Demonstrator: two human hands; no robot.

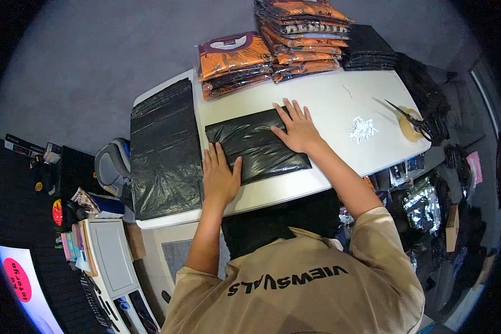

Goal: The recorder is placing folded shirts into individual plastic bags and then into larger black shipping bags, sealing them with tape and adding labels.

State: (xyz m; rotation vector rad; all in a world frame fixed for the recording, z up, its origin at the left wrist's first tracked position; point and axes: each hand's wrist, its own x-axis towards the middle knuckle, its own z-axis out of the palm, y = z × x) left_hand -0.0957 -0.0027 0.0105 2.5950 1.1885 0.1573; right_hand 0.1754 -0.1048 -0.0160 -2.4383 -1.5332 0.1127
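A glossy black plastic package (pixel 256 147) lies flat and slightly creased on the white table. My left hand (pixel 220 175) is at its left end, with the fingertips on the plastic. My right hand (pixel 298 129) is spread over its far right part, with the thumb pointing left across the surface. Both hands are open, palms down, and neither grips anything. Just left of the package lies a stack of long black plastic bags (pixel 164 150).
Bagged orange garments are piled in a shorter stack (pixel 234 58) and a taller stack (pixel 306 42) at the far edge. Beside them sits a black stack (pixel 367 50). To the right are small white pieces (pixel 363 129), black scissors (pixel 411 118) and a tape roll (pixel 409 131).
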